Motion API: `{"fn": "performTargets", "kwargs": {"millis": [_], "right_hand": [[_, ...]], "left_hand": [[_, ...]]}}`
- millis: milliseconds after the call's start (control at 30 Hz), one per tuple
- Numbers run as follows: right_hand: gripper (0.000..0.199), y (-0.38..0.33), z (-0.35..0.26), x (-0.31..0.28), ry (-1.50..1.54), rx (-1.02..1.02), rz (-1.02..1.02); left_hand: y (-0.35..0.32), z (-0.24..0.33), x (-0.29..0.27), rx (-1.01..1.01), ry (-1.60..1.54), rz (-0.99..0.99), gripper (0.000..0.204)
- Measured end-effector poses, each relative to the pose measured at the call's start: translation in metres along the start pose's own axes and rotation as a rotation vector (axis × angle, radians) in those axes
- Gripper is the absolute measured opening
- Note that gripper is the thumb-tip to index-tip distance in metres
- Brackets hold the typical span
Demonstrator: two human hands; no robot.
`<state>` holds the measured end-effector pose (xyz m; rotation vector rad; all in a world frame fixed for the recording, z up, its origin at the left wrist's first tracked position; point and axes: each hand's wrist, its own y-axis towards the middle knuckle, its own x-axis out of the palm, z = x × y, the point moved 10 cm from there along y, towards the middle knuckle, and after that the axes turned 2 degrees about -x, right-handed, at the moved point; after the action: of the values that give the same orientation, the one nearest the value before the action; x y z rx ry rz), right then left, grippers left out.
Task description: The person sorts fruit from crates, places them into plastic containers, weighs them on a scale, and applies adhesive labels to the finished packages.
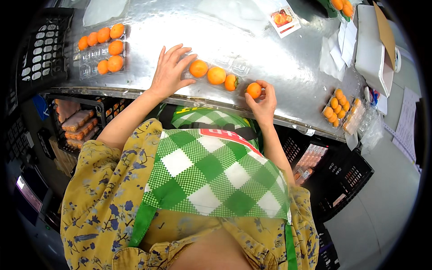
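Note:
My right hand (265, 104) pinches an orange persimmon (254, 90) between thumb and fingers, at the right end of a clear plastic tray (240, 68). In the tray's near row sit three more: a persimmon (198, 69) at the left, another persimmon (217, 75) in the middle, and a smaller-looking persimmon (231, 83) with its green leafy cap showing. My left hand (170, 74) is open, fingers spread, beside the tray's left end. Its fingertips come close to the leftmost fruit; whether they touch the tray I cannot tell.
A partly filled tray of persimmons (115, 47) lies at the left, near a black crate (44, 49). Packs of small orange fruit (335, 108) and a white box (372, 51) stand right. A printed card (284, 20) lies at the back. Crates with packed fruit (81, 123) sit below the metal table.

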<state>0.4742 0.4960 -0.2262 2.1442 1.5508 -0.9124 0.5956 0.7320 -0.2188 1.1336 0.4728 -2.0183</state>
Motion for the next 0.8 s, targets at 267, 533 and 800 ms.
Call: {"fn": "performTargets", "kwargs": {"millis": [267,533,800], "right_hand": [[0.045,-0.001,0.0,-0.003,-0.024,-0.015,0.063],[0.044,0.001,0.009,-0.004,-0.074,-0.021,0.064],[0.05,0.007,0.007,-0.001,-0.074,-0.065,0.005]], "left_hand": [[0.015,0.015,0.017,0.128,0.006,-0.1,0.066],[0.019,0.023,0.021,0.264,-0.032,-0.16,0.06],[0.018,0.037,-0.005,0.303,-0.134,-0.002,0.056]]}}
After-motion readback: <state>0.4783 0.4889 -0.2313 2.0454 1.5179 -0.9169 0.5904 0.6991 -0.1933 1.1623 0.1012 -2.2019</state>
